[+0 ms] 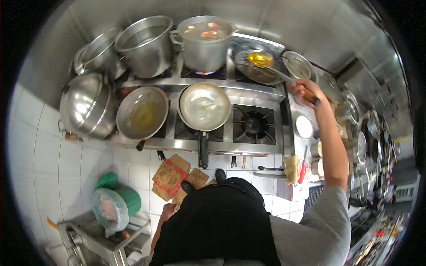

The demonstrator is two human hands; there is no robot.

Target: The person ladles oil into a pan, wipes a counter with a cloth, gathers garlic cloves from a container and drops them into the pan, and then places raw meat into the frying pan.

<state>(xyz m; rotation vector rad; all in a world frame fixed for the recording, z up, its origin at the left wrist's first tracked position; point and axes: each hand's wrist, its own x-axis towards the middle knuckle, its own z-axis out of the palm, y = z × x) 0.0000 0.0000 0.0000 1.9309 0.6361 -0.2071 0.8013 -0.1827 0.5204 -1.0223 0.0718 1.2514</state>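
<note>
1. The person's right hand [306, 91] was closed around the dark grip of a long-handled metal ladle [284, 76], arm stretched forward.
2. The ladle's bowl, holding clear yellow liquid, was over a wide, round, dark metal pan [246, 73] at the stove's back right.
3. The left hand [167, 211] hung low beside the body, well apart from the right; whether it gripped anything could not be told.
4. A tall silver metal pot [205, 55] stood left of the dark pan, above a lit flame.
5. A round, pale-bottomed frying pan [222, 95] with a black handle sat in front of that pot.
</note>
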